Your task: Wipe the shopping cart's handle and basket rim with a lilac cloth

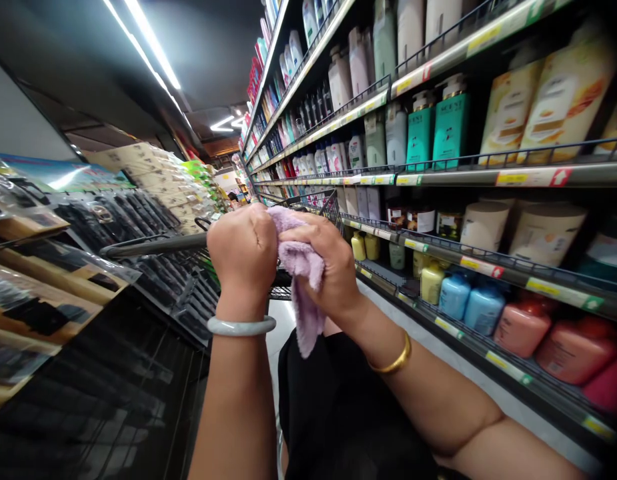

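My left hand (243, 247), with a pale bangle at the wrist, is closed in a fist at the dark handle (161, 245) of a shopping cart. The handle bar runs into this hand from the left; the fingertips are hidden on the far side. My right hand (331, 263), wearing a gold bangle, is closed around a light purple cloth (309, 313). Part of the cloth is bunched between the two hands at the handle, and one end hangs down below the right hand. Beyond my hands, some of the cart's wire basket (328, 203) shows.
Tall shelves of bottles line the right side, among them teal pump bottles (451, 123) and blue bottles (483, 308). On the left stands a rack of packaged dark goods (133, 217) above a black panel (113, 393). The aisle floor (388, 310) shows between.
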`<state>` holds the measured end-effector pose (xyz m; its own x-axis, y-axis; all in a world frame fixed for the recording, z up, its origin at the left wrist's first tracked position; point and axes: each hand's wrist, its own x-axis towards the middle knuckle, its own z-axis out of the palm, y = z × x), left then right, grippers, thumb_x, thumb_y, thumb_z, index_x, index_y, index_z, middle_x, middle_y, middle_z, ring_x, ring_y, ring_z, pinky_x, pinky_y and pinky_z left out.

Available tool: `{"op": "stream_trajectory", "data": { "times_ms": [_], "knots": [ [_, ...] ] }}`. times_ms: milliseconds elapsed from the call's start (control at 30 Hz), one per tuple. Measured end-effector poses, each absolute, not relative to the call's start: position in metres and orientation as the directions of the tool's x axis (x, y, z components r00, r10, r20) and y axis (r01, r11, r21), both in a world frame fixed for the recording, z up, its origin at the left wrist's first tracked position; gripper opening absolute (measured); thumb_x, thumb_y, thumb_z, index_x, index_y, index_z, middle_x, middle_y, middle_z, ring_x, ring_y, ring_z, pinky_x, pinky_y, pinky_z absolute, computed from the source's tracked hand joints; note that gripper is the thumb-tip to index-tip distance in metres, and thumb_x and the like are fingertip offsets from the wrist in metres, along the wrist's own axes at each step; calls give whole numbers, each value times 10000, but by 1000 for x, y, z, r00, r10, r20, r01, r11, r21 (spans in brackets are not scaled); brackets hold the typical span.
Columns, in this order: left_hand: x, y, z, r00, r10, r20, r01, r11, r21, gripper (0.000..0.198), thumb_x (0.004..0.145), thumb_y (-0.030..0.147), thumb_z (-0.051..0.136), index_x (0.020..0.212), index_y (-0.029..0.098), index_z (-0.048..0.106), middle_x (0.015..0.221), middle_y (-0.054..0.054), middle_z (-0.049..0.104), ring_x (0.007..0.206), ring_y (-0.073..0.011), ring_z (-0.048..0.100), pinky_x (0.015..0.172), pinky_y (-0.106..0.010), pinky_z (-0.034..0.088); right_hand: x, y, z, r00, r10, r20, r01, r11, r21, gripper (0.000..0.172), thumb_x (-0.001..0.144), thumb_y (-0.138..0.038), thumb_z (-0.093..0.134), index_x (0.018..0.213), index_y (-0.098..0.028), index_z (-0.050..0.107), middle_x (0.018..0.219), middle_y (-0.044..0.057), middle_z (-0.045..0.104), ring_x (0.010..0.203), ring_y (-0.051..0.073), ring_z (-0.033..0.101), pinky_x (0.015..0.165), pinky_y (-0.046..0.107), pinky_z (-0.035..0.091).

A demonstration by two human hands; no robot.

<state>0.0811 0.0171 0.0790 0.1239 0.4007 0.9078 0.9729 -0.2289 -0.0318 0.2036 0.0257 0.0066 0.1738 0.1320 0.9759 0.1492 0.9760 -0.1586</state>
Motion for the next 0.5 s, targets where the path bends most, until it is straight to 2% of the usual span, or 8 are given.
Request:
{"op": "stream_trajectory", "data": {
  "times_ms": [200,400,500],
  "knots": [
    [81,18,79,121,406,906,977,-212,-36,483,979,337,197,662,204,536,671,-57,544,649,-192,465,648,-334,256,211,46,-7,229,287,930,164,930,-327,223,809,-173,614,1012,-254,661,1123,59,700,1139,246,641,1006,436,534],
    [82,16,80,89,453,887,979,-202,5,484,983,363,202,664,207,531,669,-50,532,672,-194,484,691,-334,315,207,20,2,143,140,980,177,971,-164,208,899,-176,572,1050,-290,657,1124,18,725,1242,208,614,1104,417,475],
    [82,15,79,90,443,892,982,-188,-6,500,984,364,193,683,207,559,685,-56,550,701,-203,508,713,-337,343,210,37,-7,174,206,963,182,954,-237,210,855,-155,581,1012,-267,665,1107,30,720,1197,223,627,1064,422,499]
  ]
}}
